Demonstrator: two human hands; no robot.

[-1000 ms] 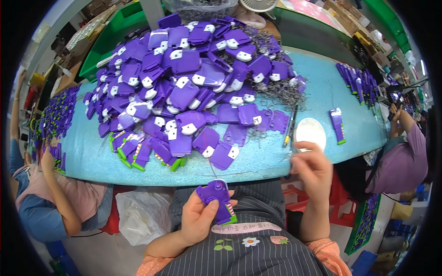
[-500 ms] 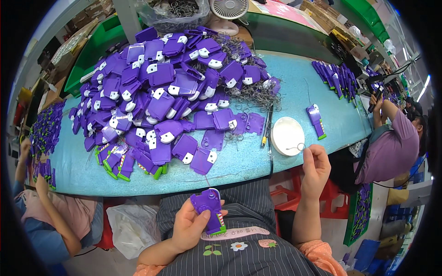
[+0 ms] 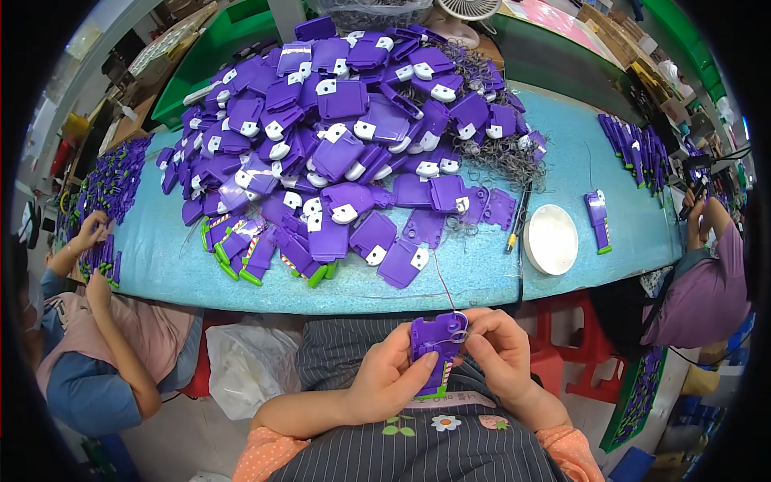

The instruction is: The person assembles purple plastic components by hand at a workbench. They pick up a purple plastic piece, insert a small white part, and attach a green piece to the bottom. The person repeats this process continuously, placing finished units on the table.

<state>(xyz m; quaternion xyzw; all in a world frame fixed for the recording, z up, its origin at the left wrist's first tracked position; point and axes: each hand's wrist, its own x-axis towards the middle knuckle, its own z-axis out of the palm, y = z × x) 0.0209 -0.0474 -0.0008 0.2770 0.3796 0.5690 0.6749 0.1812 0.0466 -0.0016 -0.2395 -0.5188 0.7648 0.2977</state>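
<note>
My left hand (image 3: 387,373) is closed around a purple plastic casing half (image 3: 426,331) above my lap, its inner side facing up. The casing has a green end and a red-and-white striped edge. A thin dark red wire (image 3: 443,281) rises from its top toward the table. Beside the casing's upper right corner, my right hand (image 3: 499,353) pinches a coiled wire spring (image 3: 459,336), whose straight leg lies over the casing. Whether the coil is seated there, I cannot tell. Ahead on the table lies a big heap of purple casings (image 3: 341,153) with white corner pieces.
Tangled wire springs (image 3: 502,165) lie right of the heap. Nearby are a white dish (image 3: 551,241), a yellow-tipped tool (image 3: 511,239) and a single purple piece (image 3: 597,221). Co-workers sit left (image 3: 104,345) and right (image 3: 691,281). A fan (image 3: 468,8) stands at the back.
My right hand has come from beside the white dish, leftward and down to the casing, bringing the spring. My left hand has shifted right in the picture with the casing. The view has shifted.
</note>
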